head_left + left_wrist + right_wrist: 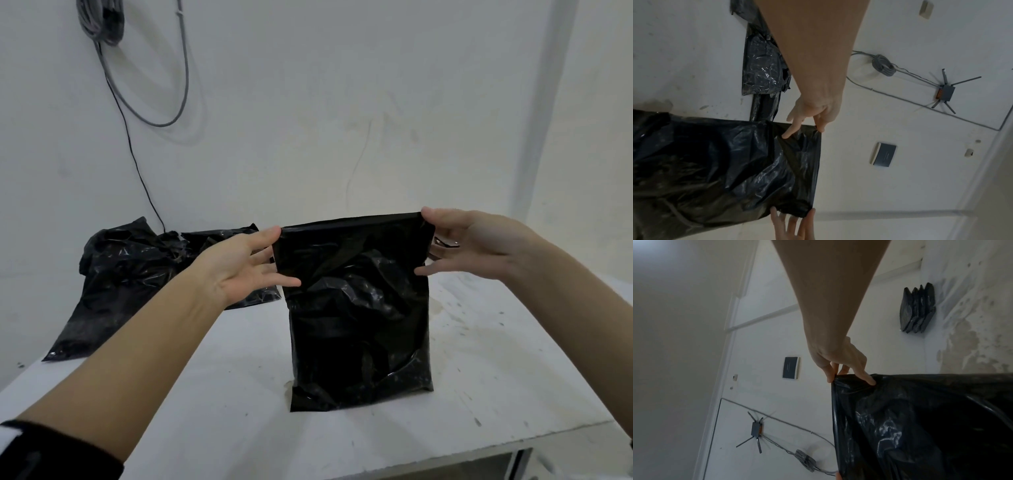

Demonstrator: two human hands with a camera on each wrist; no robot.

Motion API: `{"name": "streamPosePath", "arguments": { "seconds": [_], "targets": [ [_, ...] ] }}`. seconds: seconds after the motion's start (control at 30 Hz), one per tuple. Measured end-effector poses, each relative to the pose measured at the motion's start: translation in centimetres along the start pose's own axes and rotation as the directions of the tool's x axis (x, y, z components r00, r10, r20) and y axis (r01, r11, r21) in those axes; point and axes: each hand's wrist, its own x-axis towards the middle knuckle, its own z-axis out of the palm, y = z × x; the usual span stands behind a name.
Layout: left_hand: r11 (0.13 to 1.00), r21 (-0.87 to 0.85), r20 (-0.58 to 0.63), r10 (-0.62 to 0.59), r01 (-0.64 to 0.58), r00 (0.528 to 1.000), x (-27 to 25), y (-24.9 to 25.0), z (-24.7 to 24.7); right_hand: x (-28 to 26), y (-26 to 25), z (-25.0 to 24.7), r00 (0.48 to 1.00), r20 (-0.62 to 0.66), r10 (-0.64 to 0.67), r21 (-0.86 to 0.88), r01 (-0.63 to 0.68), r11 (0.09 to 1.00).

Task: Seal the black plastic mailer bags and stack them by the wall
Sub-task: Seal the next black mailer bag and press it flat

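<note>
A black mailer bag (356,308) stands upright on the white table (212,394), bulging with contents. My left hand (270,253) pinches its top left corner and my right hand (430,240) pinches its top right corner, stretching the top edge flat between them. The left wrist view shows my left hand (816,126) pinching the corner of the bag (725,162). In the right wrist view my right hand (846,378) grips the bag (920,426) the same way. Loose black bags (137,270) lie at the back left against the wall. A neat stack of black bags (917,309) sits by the wall.
A coiled grey cable (102,24) hangs on the wall above the loose bags, with a thin wire (147,195) running down to them. A router (945,92) and a grey panel (884,154) are fixed higher on the wall. The table's front edge (445,455) is near me.
</note>
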Motion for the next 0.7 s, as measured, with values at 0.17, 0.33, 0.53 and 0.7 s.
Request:
{"name": "streamPosePath", "arguments": {
  "seconds": [0.17, 0.33, 0.53, 0.7],
  "targets": [
    [0.997, -0.068, -0.063, 0.025, -0.029, 0.998, 1.6, -1.7, 0.5, 1.8, 1.2, 0.2, 0.996, 0.012, 0.087, 0.154, -0.088, 0.984],
    [0.989, -0.083, -0.131, 0.110, -0.121, 0.985, 4.1, -3.5, 0.7, 4.9, 3.4, 0.9, 0.993, -0.088, 0.079, 0.302, -0.049, 0.952],
    [0.983, -0.064, -0.242, 0.150, -0.170, 0.959, 6.6, -6.2, 0.3, 8.3, 6.3, 1.6, 0.978, -0.184, 0.101, 0.291, -0.044, 0.956],
    [0.991, -0.029, -0.312, 0.114, -0.130, 0.943, 8.3, -7.6, -0.4, 10.6, 8.5, 1.7, 0.965, -0.233, 0.123, 0.229, -0.068, 0.971]
  ]
}}
